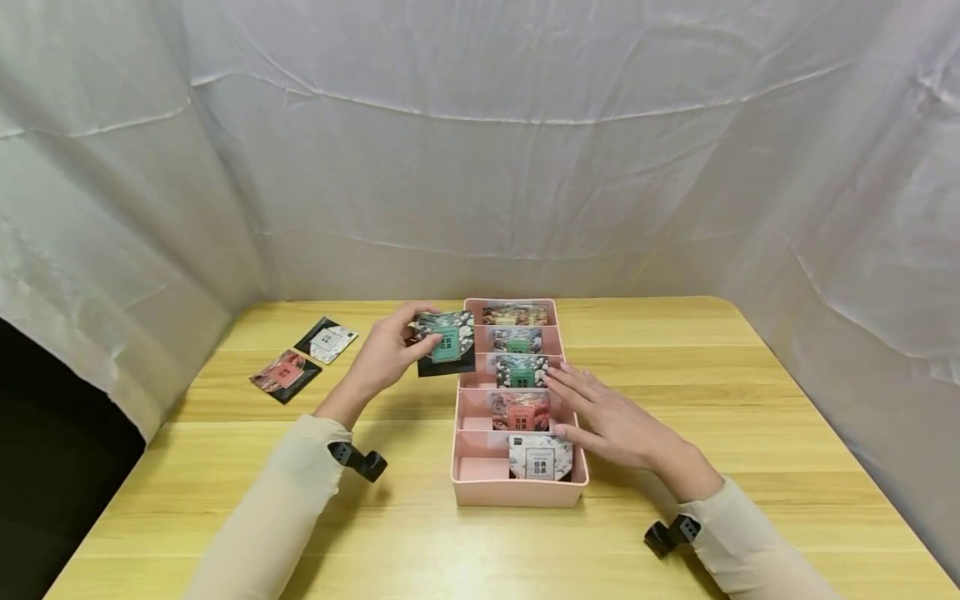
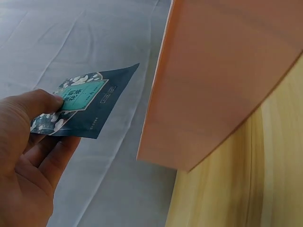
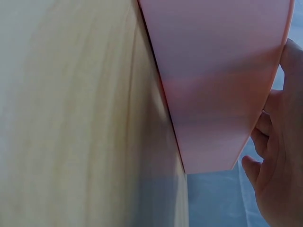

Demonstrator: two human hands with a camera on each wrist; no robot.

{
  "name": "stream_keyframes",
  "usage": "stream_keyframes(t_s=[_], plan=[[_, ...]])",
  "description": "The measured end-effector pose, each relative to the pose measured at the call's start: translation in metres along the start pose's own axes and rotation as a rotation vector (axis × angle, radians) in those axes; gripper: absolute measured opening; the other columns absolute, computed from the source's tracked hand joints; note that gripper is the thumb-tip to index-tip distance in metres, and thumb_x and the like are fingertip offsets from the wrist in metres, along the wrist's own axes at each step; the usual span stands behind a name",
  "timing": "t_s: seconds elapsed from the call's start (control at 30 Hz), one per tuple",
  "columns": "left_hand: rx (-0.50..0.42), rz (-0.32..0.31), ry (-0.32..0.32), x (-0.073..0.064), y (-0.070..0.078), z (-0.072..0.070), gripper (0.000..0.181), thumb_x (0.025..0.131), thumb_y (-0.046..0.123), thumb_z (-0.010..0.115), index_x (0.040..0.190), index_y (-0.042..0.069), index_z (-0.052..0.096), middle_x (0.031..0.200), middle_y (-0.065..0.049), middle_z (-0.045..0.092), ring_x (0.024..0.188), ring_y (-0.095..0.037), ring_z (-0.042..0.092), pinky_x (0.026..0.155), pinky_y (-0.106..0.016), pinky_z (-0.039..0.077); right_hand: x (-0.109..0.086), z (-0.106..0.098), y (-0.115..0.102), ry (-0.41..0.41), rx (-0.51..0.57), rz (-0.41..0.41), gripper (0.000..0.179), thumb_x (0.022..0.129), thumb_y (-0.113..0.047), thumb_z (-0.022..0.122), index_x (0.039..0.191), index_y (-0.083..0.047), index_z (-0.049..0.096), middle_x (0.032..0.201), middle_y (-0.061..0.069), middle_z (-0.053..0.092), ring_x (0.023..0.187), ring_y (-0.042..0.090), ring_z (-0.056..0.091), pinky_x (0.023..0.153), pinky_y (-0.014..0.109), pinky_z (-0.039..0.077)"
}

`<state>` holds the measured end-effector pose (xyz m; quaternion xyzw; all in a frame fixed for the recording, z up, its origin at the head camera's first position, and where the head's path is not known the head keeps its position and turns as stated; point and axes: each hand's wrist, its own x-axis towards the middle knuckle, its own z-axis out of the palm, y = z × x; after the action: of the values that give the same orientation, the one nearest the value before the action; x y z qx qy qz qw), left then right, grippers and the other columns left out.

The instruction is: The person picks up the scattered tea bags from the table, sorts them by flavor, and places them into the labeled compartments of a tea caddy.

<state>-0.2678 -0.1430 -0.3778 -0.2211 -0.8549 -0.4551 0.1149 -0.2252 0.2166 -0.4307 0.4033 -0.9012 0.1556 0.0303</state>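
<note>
My left hand (image 1: 386, 350) pinches a dark tea sachet (image 1: 447, 343) with a green label and white flowers, thumb on its printed face. In the left wrist view the sachet (image 2: 80, 101) hangs beside the outer wall of a pink divided box (image 2: 222, 80). My right hand (image 1: 611, 417) rests with fingers extended on the right rim of the pink box (image 1: 517, 494), near its middle compartments. Each compartment holds sachets: a white-label one (image 1: 541, 458) in front, then a red one (image 1: 521, 412), a green flowered one (image 1: 521, 372), a blue-green one (image 1: 516, 340) and a yellowish one (image 1: 515, 315).
Two sachets lie on the wooden table (image 1: 405, 533) at the left: a red-label one (image 1: 286, 375) and a white-label one (image 1: 327, 340). A pale curtain (image 1: 480, 183) hangs behind and along both sides of the table.
</note>
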Motion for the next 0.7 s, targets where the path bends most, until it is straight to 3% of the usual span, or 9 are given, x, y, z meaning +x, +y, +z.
stream_keyframes(t_s=[0.17,0.33,0.5,0.7], plan=[[-0.027,0.001,-0.028,0.013,0.006,0.013,0.035,0.092,0.010,0.069,0.124,0.011,0.056,0.107,-0.015,0.062,0.073,-0.021,0.062,0.058,-0.030,0.054,-0.001,0.001,0.000,0.001,0.018,0.008,0.070,0.101,-0.047,0.047,0.156,-0.011,0.024,0.162,0.009,0.017,0.149,0.024,0.011,0.119,0.050,0.015],[0.011,0.014,-0.064,0.023,0.008,0.024,0.035,0.092,0.012,0.069,0.124,0.009,0.055,0.112,-0.013,0.061,0.065,-0.018,0.058,0.053,-0.028,0.050,0.000,0.001,0.001,0.008,0.020,0.008,0.070,0.100,-0.047,0.048,0.156,-0.011,0.024,0.162,0.008,0.017,0.149,0.023,0.011,0.119,0.049,0.016],[0.086,0.026,-0.125,0.029,0.009,0.033,0.041,0.094,0.017,0.067,0.133,0.016,0.057,0.126,-0.008,0.061,0.049,-0.013,0.042,0.046,-0.029,0.041,0.000,0.002,0.001,0.006,0.018,0.013,0.070,0.100,-0.048,0.047,0.157,-0.013,0.024,0.162,0.008,0.017,0.149,0.023,0.011,0.119,0.050,0.017],[0.151,0.070,-0.202,0.034,0.012,0.042,0.042,0.095,0.015,0.066,0.136,0.019,0.059,0.135,-0.007,0.059,0.043,-0.008,0.029,0.053,-0.031,0.041,0.000,0.002,0.001,-0.005,0.021,0.021,0.070,0.101,-0.048,0.046,0.157,-0.013,0.023,0.162,0.008,0.017,0.149,0.023,0.011,0.119,0.048,0.015]])
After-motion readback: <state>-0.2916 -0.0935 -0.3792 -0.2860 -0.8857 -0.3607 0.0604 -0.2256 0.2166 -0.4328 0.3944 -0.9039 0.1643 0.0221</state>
